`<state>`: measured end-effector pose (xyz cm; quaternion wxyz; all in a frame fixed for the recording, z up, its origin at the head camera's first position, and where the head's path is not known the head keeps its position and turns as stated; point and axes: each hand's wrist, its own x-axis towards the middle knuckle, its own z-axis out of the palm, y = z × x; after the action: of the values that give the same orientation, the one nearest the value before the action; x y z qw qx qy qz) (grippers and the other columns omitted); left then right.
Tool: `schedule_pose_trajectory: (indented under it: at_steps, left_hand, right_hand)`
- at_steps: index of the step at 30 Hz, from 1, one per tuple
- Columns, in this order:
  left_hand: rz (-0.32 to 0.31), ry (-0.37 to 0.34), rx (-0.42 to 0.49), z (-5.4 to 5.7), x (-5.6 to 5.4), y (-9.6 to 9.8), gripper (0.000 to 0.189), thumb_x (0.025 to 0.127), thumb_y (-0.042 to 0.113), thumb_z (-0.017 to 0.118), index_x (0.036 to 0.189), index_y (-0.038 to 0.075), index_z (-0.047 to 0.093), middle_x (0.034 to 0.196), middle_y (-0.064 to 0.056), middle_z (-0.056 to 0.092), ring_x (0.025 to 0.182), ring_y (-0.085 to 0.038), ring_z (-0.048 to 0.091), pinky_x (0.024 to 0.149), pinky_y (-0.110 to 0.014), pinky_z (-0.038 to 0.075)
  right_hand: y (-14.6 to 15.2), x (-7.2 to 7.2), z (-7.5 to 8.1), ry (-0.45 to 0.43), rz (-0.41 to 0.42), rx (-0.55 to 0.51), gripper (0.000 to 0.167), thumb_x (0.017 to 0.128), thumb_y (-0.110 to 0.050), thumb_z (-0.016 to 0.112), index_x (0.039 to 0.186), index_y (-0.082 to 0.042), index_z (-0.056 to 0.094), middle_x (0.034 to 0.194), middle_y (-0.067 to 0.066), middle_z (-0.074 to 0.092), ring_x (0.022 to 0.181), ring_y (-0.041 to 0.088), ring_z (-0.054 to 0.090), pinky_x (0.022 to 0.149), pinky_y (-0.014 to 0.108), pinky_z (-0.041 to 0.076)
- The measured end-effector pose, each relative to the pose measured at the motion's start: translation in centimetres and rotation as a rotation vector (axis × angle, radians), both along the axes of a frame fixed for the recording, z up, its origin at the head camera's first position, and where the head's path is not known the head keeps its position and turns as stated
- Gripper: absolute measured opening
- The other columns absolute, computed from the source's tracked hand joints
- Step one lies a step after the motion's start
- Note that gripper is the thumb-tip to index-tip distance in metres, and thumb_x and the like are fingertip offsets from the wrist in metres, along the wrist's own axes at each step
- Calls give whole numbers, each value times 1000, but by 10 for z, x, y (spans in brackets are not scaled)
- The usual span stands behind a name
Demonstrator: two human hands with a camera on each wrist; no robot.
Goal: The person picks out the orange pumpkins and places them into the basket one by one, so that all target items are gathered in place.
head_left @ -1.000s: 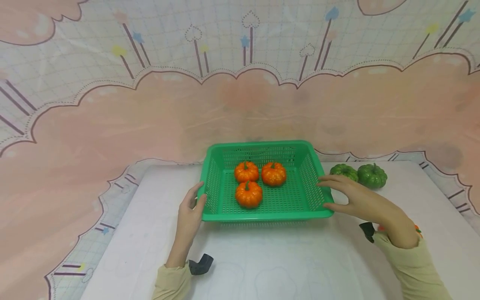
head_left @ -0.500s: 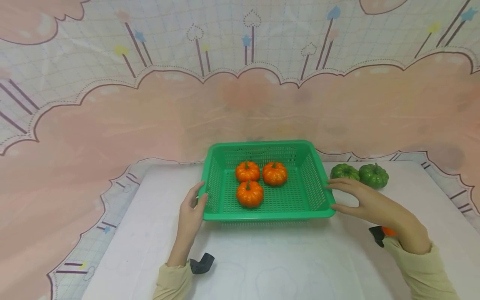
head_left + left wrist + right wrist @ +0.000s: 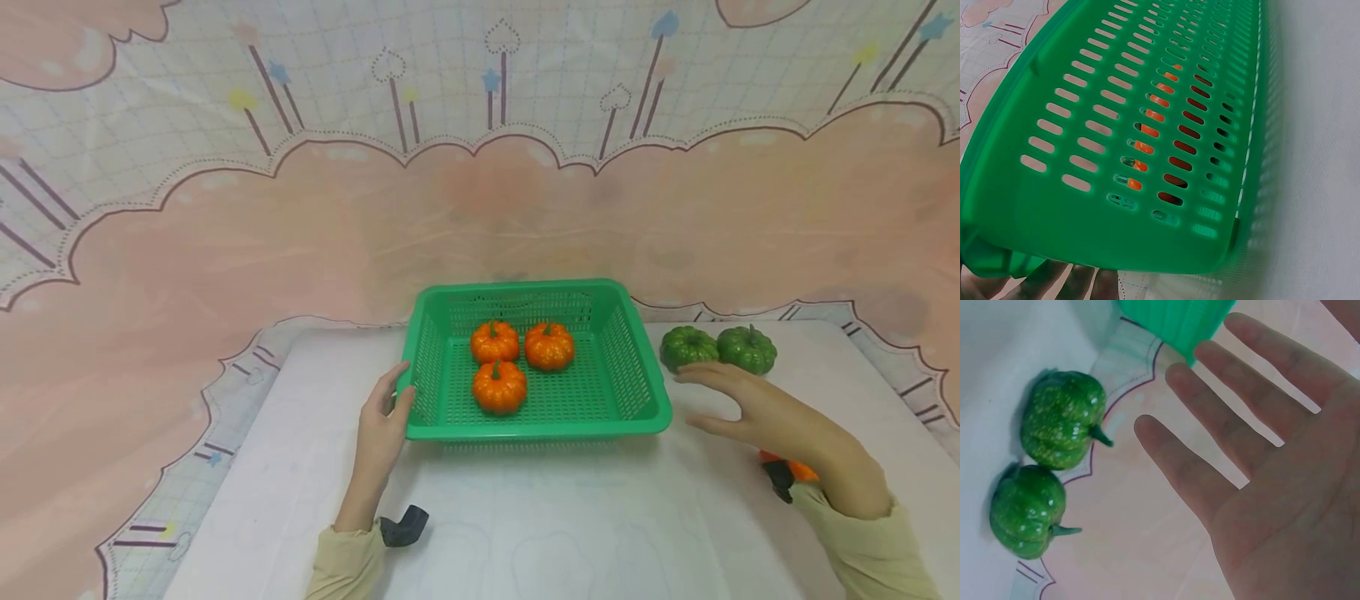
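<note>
A green plastic basket (image 3: 540,431) with slotted walls stands on the table and holds three small orange pumpkins (image 3: 499,387). My left hand (image 3: 382,429) grips its left rim, thumb at the near side; in the left wrist view the fingers (image 3: 1075,284) show below the rim. Off the basket's right side, my right hand (image 3: 757,406) hovers with fingers spread and nothing in it. Just beyond it sit two green pumpkins (image 3: 686,347) side by side. The right wrist view shows its open palm facing the camera, the green pumpkins (image 3: 1063,419) to the left.
An orange thing (image 3: 804,472) lies partly hidden by the right wrist. Dark camera mounts (image 3: 405,527) stick out from the wrists. The white table (image 3: 525,533) ends at a patterned cloth backdrop (image 3: 480,217) right behind the basket.
My right hand has left the basket's right rim and drawn away to the right, uncovering more of the nearer green pumpkin. The left hand and the basket have stayed put.
</note>
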<state>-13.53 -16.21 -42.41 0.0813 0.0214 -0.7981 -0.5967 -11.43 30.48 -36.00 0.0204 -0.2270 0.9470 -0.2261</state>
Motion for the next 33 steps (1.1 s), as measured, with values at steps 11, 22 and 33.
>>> schedule_pose_trajectory:
  at_steps: [11, 22, 33]
  left_hand:
    - [7, 9, 8, -2, 1, 0, 43, 104, 21, 52, 147, 13, 47, 153, -11, 43, 133, -36, 50, 102, -50, 50]
    - [7, 5, 8, -1, 0, 0, 43, 104, 22, 52, 147, 14, 47, 153, -11, 44, 133, -35, 50, 103, -51, 50]
    - [7, 16, 5, -1, 0, 0, 44, 104, 21, 53, 147, 12, 47, 153, -12, 44, 133, -36, 50, 103, -51, 49]
  right_hand:
    - [16, 7, -13, 58, -25, 17, 50, 88, -37, 76, 131, -15, 61, 138, 8, 57, 129, 35, 48, 106, 18, 33]
    - [31, 11, -23, 33, -40, 9, 48, 89, -34, 75, 131, -14, 61, 137, 11, 57, 127, 37, 47, 99, -2, 14]
    - [46, 15, -33, -32, -83, 33, 56, 86, -34, 78, 132, -8, 59, 137, 17, 55, 124, 38, 47, 96, 32, 51]
